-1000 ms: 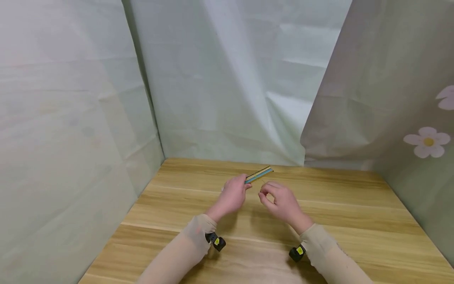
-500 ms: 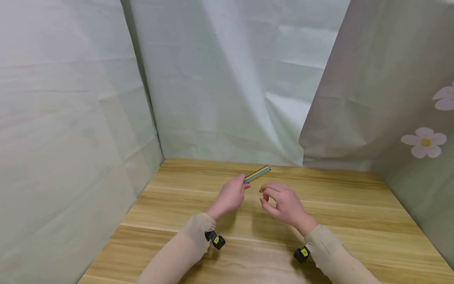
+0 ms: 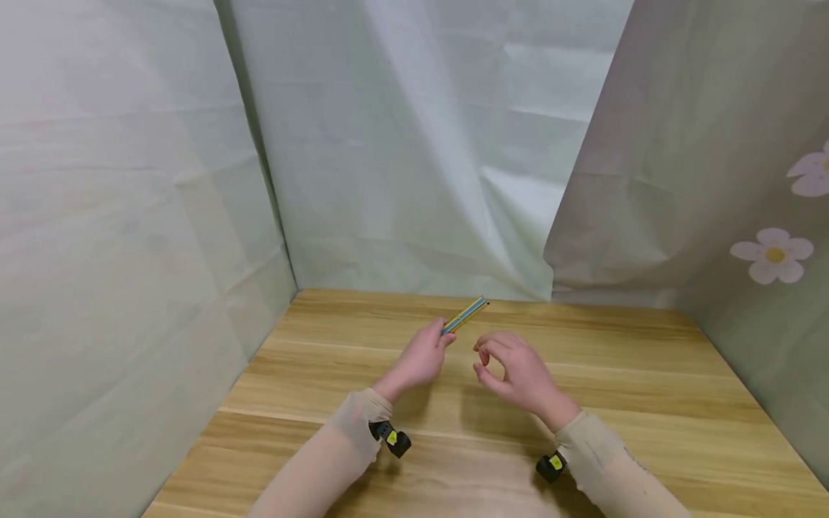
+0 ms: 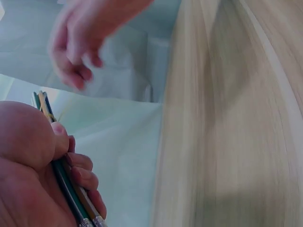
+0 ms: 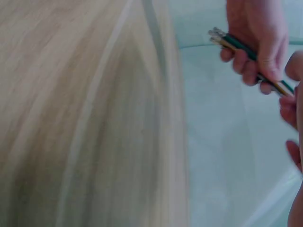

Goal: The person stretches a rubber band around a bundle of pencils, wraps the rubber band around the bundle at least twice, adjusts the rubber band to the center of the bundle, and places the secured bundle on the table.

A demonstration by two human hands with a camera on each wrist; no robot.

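Note:
A slim bundle of pencils (image 3: pixel 465 315), in blue, yellow and dark tones, is gripped in my left hand (image 3: pixel 422 354) and slants up to the right above the table. A thin yellowish rubber band (image 4: pixel 50 115) circles the bundle just past the left thumb. Metal ferrules (image 5: pixel 217 37) show at the pencils' other end in the right wrist view. My right hand (image 3: pixel 518 370) hovers to the right of the bundle, apart from it. Its fingers are loosely bent, thumb and forefinger separated, and no object shows between them.
Both hands are over a wood-grain table (image 3: pixel 615 439). Pale hanging sheets (image 3: pixel 401 180) enclose it at the left, back and right, the right one printed with white flowers (image 3: pixel 772 256). Each sleeve carries a small black wrist camera (image 3: pixel 551 466).
A thin strand stretched from the bundle toward my right hand a second ago; it no longer shows. The right hand's fingers have spread apart. My left hand has tilted the bundle more steeply, slightly leftward.

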